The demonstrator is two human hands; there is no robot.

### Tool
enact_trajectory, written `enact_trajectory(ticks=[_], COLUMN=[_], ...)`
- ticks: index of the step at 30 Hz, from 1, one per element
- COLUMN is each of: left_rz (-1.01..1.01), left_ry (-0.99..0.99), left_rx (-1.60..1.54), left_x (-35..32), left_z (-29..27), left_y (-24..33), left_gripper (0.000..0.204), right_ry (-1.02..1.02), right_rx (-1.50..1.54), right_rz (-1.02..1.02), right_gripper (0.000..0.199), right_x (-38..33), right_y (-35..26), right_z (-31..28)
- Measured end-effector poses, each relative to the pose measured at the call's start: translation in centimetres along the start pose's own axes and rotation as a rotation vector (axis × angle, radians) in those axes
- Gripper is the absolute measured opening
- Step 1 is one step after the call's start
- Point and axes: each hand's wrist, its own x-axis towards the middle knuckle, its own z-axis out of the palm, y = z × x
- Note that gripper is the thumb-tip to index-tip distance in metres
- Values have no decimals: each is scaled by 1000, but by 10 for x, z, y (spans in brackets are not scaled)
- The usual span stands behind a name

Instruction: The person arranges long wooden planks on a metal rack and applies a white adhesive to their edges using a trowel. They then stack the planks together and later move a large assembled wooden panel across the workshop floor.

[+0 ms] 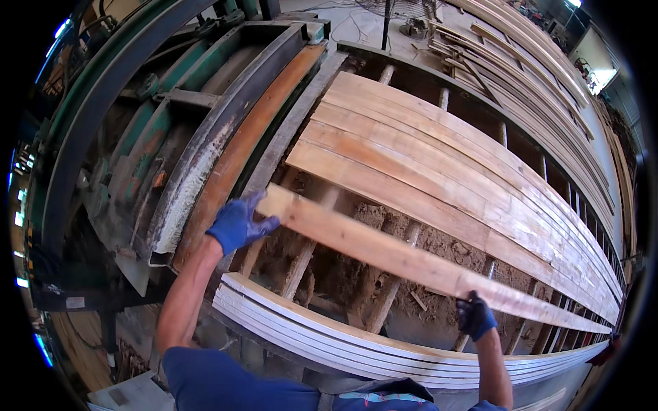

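A long narrow wooden board (pixel 384 245) lies slantwise over the roller frame, apart from the boards behind it. My left hand (pixel 240 222), in a blue glove, is at the board's left end, its thumb and fingers around the near corner. Farther along, my right hand (pixel 476 315), gloved in blue with dark fingertips, grips the near edge. Behind the held board, several wide planks (pixel 404 154) rest side by side across the rollers. Close to my body is a stack of boards (pixel 343 335) with whitish edges.
Metal rollers (pixel 301 270) cross the frame above heaped sawdust and wood scraps (pixel 370 274). A heavy green and rusty machine (pixel 199 137) stands at left. More long timber (pixel 514 89) lies beyond the frame. A dark red shape, perhaps a co-worker's glove (pixel 606 351), shows at the boards' far right end.
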Motion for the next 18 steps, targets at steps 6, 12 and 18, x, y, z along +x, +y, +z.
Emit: enact_trajectory(ticks=[6,12,18], left_rz=[-265,-458,-464], left_ry=[55,-53,-10], left_rx=[-298,-640,-944], left_x=[-94,-188,-214], left_z=[-30,-36,-18], left_y=[-57,-103,-71], left_gripper=[40,36,62], right_ry=[-178,53,-66], right_rx=[35,-49,155], right_rz=[-183,-354,-616], right_gripper=[28,42,24], right_x=[69,145,228], right_y=[16,-86,-239], right_z=[-29,-14,4])
